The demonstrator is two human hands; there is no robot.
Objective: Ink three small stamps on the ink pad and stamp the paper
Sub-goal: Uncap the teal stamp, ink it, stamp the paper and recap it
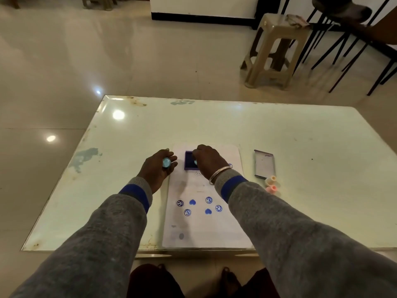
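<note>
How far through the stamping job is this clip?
Done: six blue prints show on the paper. In hand: the right hand presses a blue stamp onto the ink pad; the left hand holds a round blue piece. Left: stamping it; two stamps lie aside.

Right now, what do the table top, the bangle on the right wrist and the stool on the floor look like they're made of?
Table top: probably glass or a glossy laminate; it mirrors the ceiling lights, with stains near the edges. Bangle: likely metal, thin, silvery and shiny. Stool: looks like moulded plastic, beige and matte.
</note>
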